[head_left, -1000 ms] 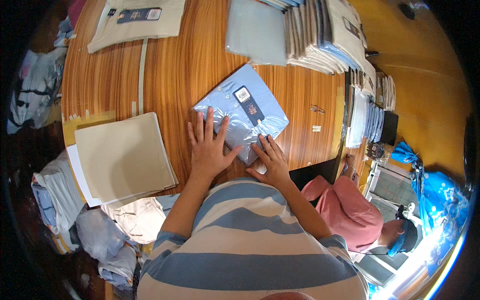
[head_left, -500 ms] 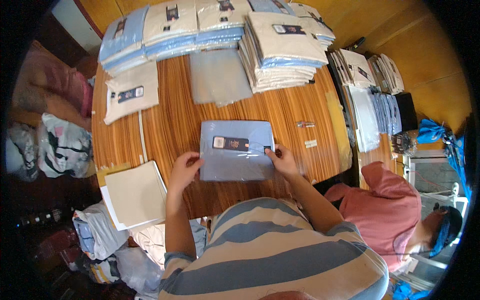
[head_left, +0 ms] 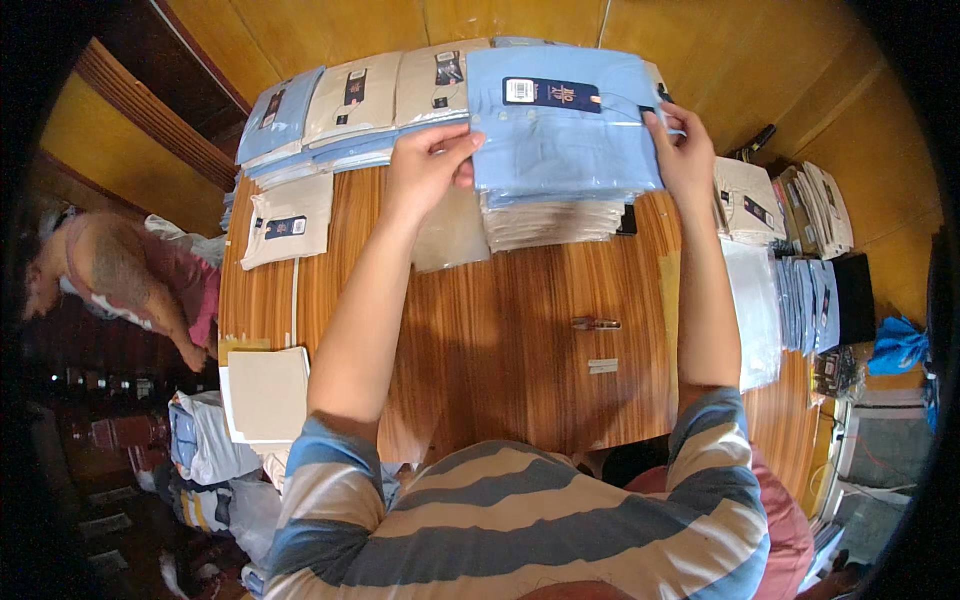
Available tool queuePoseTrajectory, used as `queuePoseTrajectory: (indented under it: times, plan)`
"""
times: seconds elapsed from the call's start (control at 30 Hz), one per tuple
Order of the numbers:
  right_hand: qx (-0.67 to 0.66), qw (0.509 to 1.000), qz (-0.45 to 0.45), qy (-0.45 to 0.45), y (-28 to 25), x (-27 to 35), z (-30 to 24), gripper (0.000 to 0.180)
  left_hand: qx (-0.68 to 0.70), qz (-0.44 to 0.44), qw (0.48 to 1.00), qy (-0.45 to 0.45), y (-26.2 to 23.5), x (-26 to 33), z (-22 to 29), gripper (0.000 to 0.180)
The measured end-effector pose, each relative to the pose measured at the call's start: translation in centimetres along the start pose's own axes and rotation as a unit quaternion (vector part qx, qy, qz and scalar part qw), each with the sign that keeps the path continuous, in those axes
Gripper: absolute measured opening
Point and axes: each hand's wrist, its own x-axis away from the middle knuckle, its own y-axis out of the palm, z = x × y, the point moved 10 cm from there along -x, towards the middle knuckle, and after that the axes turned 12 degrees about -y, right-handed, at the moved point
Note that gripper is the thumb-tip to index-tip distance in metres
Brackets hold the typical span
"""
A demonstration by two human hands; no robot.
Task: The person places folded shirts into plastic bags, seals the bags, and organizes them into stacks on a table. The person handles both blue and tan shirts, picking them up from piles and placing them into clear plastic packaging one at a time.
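A light-blue folded shirt (head_left: 570, 150) in a clear plastic bag, with a dark hang tag (head_left: 553, 95) on its front, is up at the back of the table. My left hand (head_left: 430, 172) pinches its left edge. On its right edge my right hand (head_left: 686, 155) grips with thumb and fingers. Right beneath the shirt is a tall stack of bagged shirts (head_left: 550, 222), mostly covered by it; whether the two touch I cannot tell. Clear plastic bags (head_left: 450, 235) lie beside the stack, partly behind my left forearm.
Bagged blue and beige shirts (head_left: 350, 105) line the table's far side. A beige shirt (head_left: 288, 222) lies at the left, with beige cardboard sheets (head_left: 268, 395) nearer me. A small clear-and-red item (head_left: 597, 324) rests on the wooden table (head_left: 480, 350). Another person (head_left: 140, 270) bends at the left.
The bagged blue shirt has gone from the table in front of me up to the far stack, carried in both hands. My arms are now stretched forward. A person has come into view at left.
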Motion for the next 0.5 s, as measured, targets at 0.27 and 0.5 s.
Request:
queuePoseTrajectory:
  times: [0.27, 0.5]
  plan:
    - [-0.025, 0.989, -0.108, 0.098, 4.9, 1.6, 7.1, 0.037, -0.054, 0.084, 0.993, -0.055, 0.8, -5.4, -5.6, 0.037]
    - [-0.179, 0.963, -0.029, 0.202, 2.4, 5.1, 10.5, 0.040, -0.070, 0.140, 0.988, -0.002, -0.3, -2.7, -5.4, 0.035]
